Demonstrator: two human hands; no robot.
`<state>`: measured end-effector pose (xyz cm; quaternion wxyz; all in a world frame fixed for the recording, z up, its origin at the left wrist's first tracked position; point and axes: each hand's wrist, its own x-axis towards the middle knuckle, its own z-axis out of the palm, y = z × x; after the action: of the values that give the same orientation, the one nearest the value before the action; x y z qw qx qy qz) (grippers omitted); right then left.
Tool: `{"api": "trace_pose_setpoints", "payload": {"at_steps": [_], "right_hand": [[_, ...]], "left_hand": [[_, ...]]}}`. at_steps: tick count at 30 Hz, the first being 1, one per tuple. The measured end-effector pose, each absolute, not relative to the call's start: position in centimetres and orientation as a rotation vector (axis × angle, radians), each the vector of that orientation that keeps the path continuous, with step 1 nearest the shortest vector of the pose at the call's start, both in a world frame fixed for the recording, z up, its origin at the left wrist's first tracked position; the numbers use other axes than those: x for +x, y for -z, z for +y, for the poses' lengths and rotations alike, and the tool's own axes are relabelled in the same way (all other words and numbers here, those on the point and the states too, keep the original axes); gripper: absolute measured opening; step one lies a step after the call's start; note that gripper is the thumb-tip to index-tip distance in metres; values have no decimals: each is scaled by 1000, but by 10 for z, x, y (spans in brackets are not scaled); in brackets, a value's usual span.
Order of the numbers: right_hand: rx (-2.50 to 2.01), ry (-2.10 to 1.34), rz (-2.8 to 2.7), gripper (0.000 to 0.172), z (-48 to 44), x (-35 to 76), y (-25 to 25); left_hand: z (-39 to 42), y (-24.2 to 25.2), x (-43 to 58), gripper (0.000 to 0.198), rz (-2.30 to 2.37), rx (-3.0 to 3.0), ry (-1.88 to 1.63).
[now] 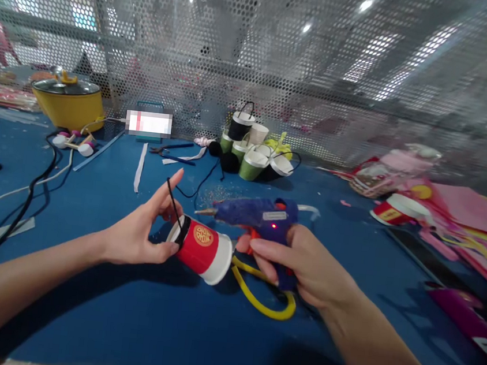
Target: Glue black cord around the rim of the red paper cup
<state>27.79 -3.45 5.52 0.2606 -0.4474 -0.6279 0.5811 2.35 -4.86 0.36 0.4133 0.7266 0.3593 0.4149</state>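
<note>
My left hand [151, 228] is closed on a red and white paper cup [202, 249], which lies tilted with its white rim toward the lower right. A gold emblem marks the cup's red side, and a black band circles the end near my thumb. From that band a black cord [173, 200] runs up to my raised index finger. In my right hand [308, 265] is a blue hot glue gun [257, 214], its red light lit and two fingers by the orange trigger. The gun's nozzle points left, just above the cup. Beneath the gun lies a bent yellow strip [269, 312].
Several small green, black and white cups [254, 165] stand at the back by pliers [172, 154] and the perforated metal screen [241, 43]. A yellow pot [69, 106] and cables [34, 184] are at left. Pink sheets [475, 213] and another red cup [397, 210] lie right.
</note>
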Motion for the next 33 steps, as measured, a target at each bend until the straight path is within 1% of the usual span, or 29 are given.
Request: {"api": "trace_pose_setpoints", "payload": {"at_steps": [5,9,14,16,19,20,22,26,33], "right_hand": [[-1384,-1216,-1938,19,-46,273,-62],[-1383,-1020,-2021,12,-52,266,-63],[-1448,-854,-2147,18,-53,266,-56],[-1417,-793,-2220,16,-53,269,-55],[-1276,-675,-2299,7,-53,272,-57],[-1249,-632,-2315,7,-53,272,-58],[-1260,-591,-2317,9,-54,270,-61],[-1291,-616,-2314,14,-57,265,-66],[-1233,-540,-2381,15,-58,263,-66]], "left_hand": [[-47,-6,25,99,978,1763,-1030],[-46,-9,26,100,1025,1743,-1022],[-46,-10,25,99,1054,1752,-1010],[-46,-10,25,99,1071,1751,-1005],[-46,-10,25,99,1086,1751,-996],[-47,-10,25,99,1088,1754,-993],[-47,-10,25,98,1089,1764,-991],[-47,-9,26,99,1080,1784,-1008],[-47,-9,26,98,1070,1791,-1028]]}}
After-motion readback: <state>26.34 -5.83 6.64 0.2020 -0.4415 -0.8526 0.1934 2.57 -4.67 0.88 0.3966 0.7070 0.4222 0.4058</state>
